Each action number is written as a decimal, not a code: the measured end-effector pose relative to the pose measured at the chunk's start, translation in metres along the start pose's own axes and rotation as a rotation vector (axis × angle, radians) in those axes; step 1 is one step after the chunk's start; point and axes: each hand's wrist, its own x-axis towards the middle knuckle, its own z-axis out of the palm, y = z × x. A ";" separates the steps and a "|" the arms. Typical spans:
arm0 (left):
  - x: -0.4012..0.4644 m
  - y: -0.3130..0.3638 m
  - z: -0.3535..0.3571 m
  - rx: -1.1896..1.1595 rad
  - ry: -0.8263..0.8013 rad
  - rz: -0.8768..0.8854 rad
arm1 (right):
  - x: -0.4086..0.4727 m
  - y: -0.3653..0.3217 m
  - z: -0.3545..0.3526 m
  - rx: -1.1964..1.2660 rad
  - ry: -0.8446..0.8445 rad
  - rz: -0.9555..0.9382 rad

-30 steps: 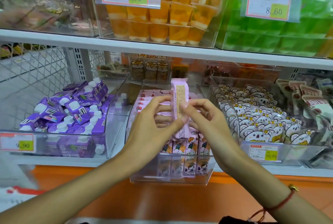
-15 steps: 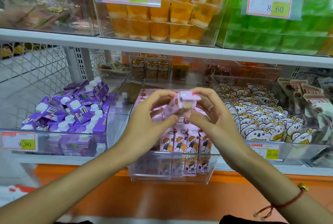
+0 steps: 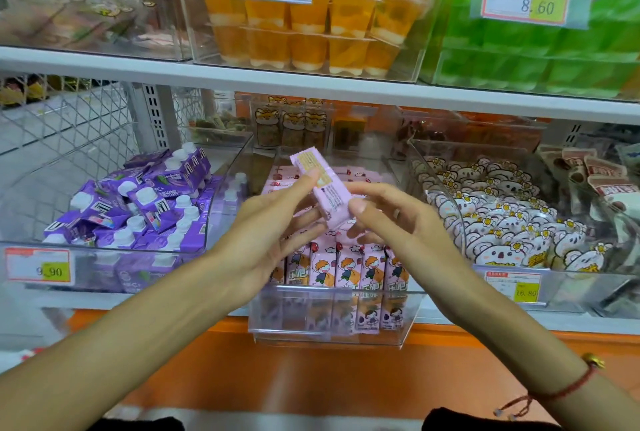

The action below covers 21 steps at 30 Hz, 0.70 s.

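A pink snack packet (image 3: 323, 190) is held up above a clear plastic bin (image 3: 332, 330) on the lower shelf. My left hand (image 3: 266, 233) pinches the packet from the left, thumb on its printed back. My right hand (image 3: 388, 219) pinches its lower end from the right. The packet is tilted, its top leaning to the left, with its back label facing me. Inside the bin, a row of the same pink packets (image 3: 349, 268) stands upright along the front.
A bin of purple cartons (image 3: 138, 202) stands to the left, a bin of koala-print packets (image 3: 502, 219) to the right. Orange jelly cups (image 3: 311, 15) and green packs (image 3: 540, 60) fill the upper shelf. Price tags hang on the bin fronts.
The packet was upright, then turned end-on to me, and now shows its back, tilted left. Both hands stayed on it above the bin.
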 end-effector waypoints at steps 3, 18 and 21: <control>0.002 -0.001 -0.001 -0.022 -0.009 -0.014 | -0.002 -0.002 0.002 -0.011 -0.008 -0.014; 0.000 0.001 -0.003 0.487 0.003 0.542 | 0.004 -0.001 -0.012 0.098 0.307 -0.055; -0.001 -0.004 0.000 0.503 -0.090 0.560 | 0.008 0.001 -0.017 0.267 0.355 0.004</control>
